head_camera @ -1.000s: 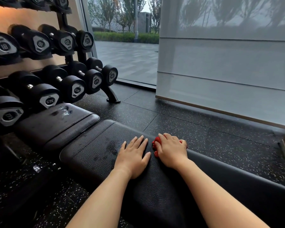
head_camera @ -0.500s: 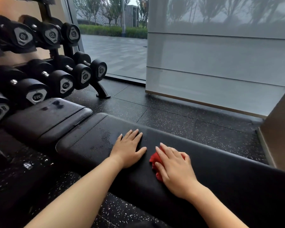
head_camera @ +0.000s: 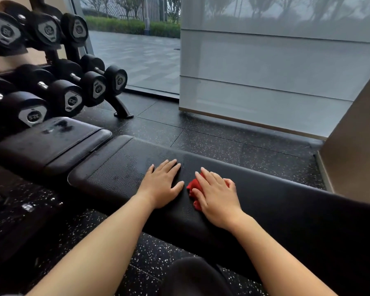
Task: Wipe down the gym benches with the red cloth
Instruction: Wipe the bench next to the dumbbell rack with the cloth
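Right hand (head_camera: 218,197), fingers straight, presses the red cloth (head_camera: 193,185) flat on the bench (head_camera: 286,201) at frame centre; left hand (head_camera: 162,184) lies flat just beside it. Bench runs on rightward; its rounded end lies left, near the dumbbells (head_camera: 73,99).

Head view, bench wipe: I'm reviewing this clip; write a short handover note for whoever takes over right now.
Hands: left grip lies flat, fingers straight, on the long bench pad, holding nothing. The right grip presses the red cloth flat onto the same pad, just right of the left.
Done: damp-looking streaks show on the pad's left end and on the seat pad.
Left: the pad's stretch to the right of the cloth shows no streaks; probably wipe it next.
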`<state>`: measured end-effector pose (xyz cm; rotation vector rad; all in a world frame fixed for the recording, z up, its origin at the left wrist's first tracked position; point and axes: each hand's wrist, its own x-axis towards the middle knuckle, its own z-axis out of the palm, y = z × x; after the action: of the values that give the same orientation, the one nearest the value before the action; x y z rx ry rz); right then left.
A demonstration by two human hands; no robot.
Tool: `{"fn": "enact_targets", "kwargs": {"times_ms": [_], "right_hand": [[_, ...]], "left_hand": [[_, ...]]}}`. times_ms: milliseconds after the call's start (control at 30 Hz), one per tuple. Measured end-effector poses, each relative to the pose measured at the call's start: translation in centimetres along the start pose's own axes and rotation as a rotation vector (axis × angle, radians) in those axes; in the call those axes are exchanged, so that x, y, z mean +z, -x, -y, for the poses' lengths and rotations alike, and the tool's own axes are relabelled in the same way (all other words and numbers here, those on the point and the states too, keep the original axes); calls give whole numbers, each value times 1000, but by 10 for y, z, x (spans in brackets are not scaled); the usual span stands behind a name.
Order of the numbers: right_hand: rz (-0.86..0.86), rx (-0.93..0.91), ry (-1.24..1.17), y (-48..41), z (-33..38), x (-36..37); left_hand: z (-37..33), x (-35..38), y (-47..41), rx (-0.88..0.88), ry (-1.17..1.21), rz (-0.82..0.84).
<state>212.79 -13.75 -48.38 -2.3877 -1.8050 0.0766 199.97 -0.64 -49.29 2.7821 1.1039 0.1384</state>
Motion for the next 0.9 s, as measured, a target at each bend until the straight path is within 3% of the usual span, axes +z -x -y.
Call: {"fn": "enact_targets", "kwargs": {"times_ms": [200, 467, 900], "right_hand": [[-95, -47, 23, 50, -11, 7], [-74, -31, -26, 25, 3, 5], [-196, -115, 79, 80, -10, 12]], "left_hand": [[2, 1, 4, 15, 20, -10], [1, 0, 0, -1, 70, -47], [2, 2, 2, 1, 31, -32]]}}
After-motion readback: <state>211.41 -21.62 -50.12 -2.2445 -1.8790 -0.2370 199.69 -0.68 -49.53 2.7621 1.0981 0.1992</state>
